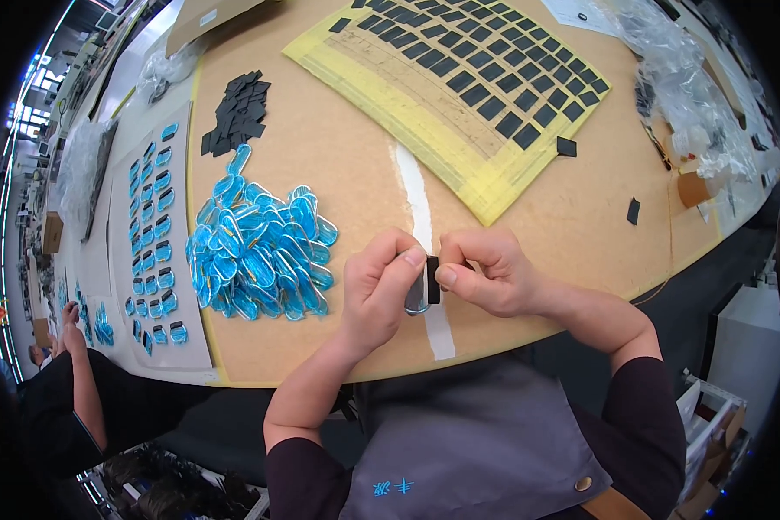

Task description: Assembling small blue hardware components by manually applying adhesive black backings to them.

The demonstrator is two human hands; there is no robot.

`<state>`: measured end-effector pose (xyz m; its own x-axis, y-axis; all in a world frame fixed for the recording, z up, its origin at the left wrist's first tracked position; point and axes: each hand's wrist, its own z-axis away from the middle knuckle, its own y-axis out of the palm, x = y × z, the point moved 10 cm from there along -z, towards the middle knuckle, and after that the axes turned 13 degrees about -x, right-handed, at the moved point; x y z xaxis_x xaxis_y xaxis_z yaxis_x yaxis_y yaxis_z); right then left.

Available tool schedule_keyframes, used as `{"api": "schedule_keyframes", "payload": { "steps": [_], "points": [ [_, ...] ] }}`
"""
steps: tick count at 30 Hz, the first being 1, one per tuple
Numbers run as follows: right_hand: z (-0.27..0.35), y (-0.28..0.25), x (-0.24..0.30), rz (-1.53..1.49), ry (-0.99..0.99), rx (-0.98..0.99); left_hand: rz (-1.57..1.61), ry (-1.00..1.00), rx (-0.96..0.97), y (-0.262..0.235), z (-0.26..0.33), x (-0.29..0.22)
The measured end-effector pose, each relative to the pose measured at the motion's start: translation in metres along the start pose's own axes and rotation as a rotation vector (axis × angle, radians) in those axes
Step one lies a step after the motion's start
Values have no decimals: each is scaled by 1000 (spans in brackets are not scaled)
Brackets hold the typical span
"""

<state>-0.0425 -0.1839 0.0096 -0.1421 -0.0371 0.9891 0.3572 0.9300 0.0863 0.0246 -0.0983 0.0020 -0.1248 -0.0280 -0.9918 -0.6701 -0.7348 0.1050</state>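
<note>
A long brown workbench (338,165) ran through a bright workshop, with a white stripe (418,208) painted across it. In the head view, the left hand (380,286) pinched a small grey oval piece (416,299) between thumb and fingers, just above the bench edge, while the right hand (485,270) was closed on a small black pad (433,279) pressed against that piece. To my eye the step in hand was sticking the pad onto the piece; a next move would call for squaring the pad and pressing it flat. Left of the hands lay a heap of blue-wrapped pieces (260,251), beyond it a pile of loose black pads (238,113), and ahead a yellow sheet (425,113) carrying rows of black pads. Further left a white board (186,286) held blue pieces in rows, near another person's arm (82,381).
</note>
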Motion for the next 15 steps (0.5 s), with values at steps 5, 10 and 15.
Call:
{"api": "schedule_keyframes", "payload": {
  "steps": [5, 10, 15],
  "points": [
    [-1, 6, -1, 82, -16, 64, 78, -46, -16, -2, -3, 3],
    [8, 14, -18, -88, 140, 114, 160, -119, 7, 2, 1, 5],
    [12, 14, -30, -329, 242, -11, 295, -279, -55, 6, 4, 21]
  ]
}}
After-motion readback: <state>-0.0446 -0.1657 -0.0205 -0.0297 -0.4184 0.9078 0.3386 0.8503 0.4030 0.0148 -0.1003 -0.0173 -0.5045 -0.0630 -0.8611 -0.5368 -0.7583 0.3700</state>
